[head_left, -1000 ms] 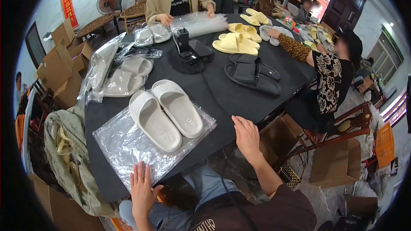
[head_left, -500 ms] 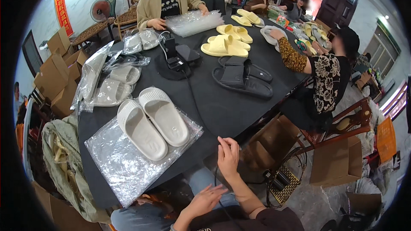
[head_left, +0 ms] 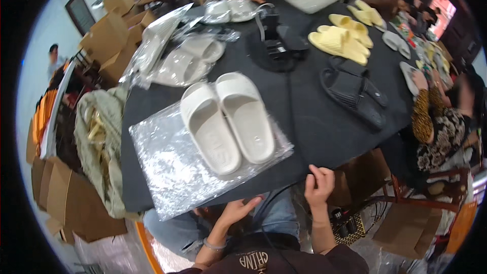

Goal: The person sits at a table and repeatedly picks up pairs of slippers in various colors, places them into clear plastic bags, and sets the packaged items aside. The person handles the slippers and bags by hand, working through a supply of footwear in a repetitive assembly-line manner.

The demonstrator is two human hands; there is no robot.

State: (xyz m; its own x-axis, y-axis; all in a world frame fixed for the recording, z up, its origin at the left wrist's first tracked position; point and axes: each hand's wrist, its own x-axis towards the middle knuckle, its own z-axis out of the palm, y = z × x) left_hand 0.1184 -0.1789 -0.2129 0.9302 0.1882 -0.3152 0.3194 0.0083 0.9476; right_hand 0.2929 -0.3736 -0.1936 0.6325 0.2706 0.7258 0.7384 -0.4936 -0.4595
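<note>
We list: pale-grey slide sandals [head_left: 244, 128], paired on a clear plastic bag [head_left: 167, 165] beyond our left hand [head_left: 237, 212] (empty, thumb spread), apparently for easy reach; our right hand [head_left: 319, 186] half-curled, grip unclear.

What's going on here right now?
Pale slippers lie on a clear plastic bag on the black table. The person's left hand is open over the lap; the right hand is by a black cable, possibly touching it. At the right, a co-worker's hand is at a light grey slipper.
</note>
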